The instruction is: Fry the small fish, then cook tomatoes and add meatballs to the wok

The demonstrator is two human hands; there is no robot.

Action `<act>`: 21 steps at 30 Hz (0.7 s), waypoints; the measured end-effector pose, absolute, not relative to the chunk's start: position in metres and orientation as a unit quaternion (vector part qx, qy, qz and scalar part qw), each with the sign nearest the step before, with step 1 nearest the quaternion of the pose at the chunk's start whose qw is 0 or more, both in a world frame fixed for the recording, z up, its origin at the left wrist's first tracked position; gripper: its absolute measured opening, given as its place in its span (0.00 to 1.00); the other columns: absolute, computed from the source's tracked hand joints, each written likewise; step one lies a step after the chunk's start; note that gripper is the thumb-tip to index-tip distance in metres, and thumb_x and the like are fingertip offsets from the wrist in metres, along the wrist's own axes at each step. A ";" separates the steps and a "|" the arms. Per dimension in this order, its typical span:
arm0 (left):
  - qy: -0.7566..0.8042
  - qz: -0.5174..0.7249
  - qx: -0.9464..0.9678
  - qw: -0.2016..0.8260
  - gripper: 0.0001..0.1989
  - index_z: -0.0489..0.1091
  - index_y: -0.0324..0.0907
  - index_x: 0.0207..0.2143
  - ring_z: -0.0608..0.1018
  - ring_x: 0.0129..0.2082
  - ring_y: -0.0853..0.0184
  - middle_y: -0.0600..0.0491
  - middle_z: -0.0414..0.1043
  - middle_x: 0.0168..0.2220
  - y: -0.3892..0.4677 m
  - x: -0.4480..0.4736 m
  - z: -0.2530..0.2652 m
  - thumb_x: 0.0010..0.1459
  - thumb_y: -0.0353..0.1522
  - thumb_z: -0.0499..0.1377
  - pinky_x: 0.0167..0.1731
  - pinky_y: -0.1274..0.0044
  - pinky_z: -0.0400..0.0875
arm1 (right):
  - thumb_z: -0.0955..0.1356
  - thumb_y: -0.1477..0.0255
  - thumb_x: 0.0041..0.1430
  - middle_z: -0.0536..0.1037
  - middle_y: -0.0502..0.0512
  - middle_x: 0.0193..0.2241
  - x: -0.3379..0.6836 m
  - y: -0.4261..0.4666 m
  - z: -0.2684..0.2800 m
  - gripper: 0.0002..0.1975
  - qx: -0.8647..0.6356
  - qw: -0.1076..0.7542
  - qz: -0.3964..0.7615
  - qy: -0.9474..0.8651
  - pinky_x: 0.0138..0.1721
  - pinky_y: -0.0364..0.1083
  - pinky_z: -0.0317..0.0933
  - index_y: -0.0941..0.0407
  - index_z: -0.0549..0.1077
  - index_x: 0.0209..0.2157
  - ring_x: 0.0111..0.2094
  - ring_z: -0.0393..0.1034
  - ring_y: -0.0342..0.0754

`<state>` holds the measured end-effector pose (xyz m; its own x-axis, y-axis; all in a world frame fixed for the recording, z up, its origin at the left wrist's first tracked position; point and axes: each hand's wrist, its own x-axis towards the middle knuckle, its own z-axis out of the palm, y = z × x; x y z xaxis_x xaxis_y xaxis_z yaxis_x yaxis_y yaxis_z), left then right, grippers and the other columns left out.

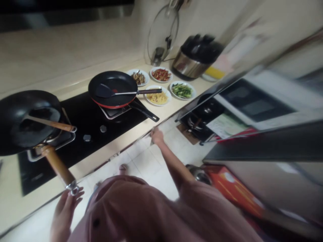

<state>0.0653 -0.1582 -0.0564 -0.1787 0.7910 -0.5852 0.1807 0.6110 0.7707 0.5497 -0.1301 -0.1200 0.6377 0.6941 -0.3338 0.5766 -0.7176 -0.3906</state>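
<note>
A dark wok (pixel 15 124) sits on the left burner with a wooden-handled spatula (pixel 60 125) lying in it. Just under the metal ring of the wok's wooden handle (pixel 58 164) is my left hand (pixel 66 206), its fingers apart and not wrapped round the handle. My right hand (pixel 157 135) is low by the counter's front edge, fingers curled; whatever is in them is blurred and hidden. Above it, a red-rimmed frying pan (pixel 123 80) stands on the other burner, its black handle (pixel 145 112) pointing toward me. A black turner (pixel 126 93) lies across that pan.
Beyond the frying pan are plates of sliced mushrooms (pixel 139 77), red peppers (pixel 161 75), yellow shreds (pixel 158 97) and chopped greens (pixel 183 90). A cooker (pixel 194 60) and a glass lid (pixel 161 33) are behind. Right of me stand a microwave (pixel 254 101) and an orange box (pixel 234 191).
</note>
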 end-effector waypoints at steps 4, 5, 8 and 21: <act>0.679 0.286 0.363 0.571 0.25 0.75 0.48 0.44 0.83 0.45 0.55 0.50 0.82 0.43 -0.156 0.042 -0.066 0.49 0.52 0.68 0.43 0.69 0.81 | 0.67 0.77 0.60 0.82 0.54 0.36 0.470 -0.160 -0.110 0.11 -0.738 0.153 0.396 -0.525 0.41 0.44 0.69 0.57 0.78 0.43 0.37 0.77 0.48; 0.671 0.287 0.368 0.577 0.26 0.75 0.47 0.45 0.83 0.44 0.56 0.50 0.82 0.42 -0.154 0.036 -0.068 0.48 0.52 0.69 0.41 0.69 0.81 | 0.68 0.76 0.59 0.83 0.53 0.39 0.450 -0.160 -0.105 0.12 -0.692 0.162 0.423 -0.562 0.45 0.44 0.69 0.56 0.78 0.44 0.41 0.77 0.48; 0.631 0.316 0.372 0.603 0.30 0.73 0.44 0.47 0.83 0.40 0.56 0.47 0.81 0.40 -0.147 0.020 -0.069 0.47 0.51 0.70 0.40 0.69 0.80 | 0.72 0.72 0.58 0.81 0.51 0.47 0.378 -0.137 -0.091 0.16 -0.570 0.172 0.481 -0.644 0.49 0.41 0.66 0.54 0.78 0.49 0.46 0.76 0.46; 0.586 0.505 0.226 0.592 0.43 0.59 0.43 0.60 0.77 0.25 0.69 0.53 0.75 0.37 -0.182 -0.052 -0.057 0.42 0.37 0.72 0.27 0.76 0.74 | 0.69 0.65 0.60 0.61 0.65 0.67 0.129 -0.104 -0.078 0.35 -0.216 0.157 0.528 -0.806 0.68 0.61 0.50 0.55 0.61 0.68 0.69 0.54 0.58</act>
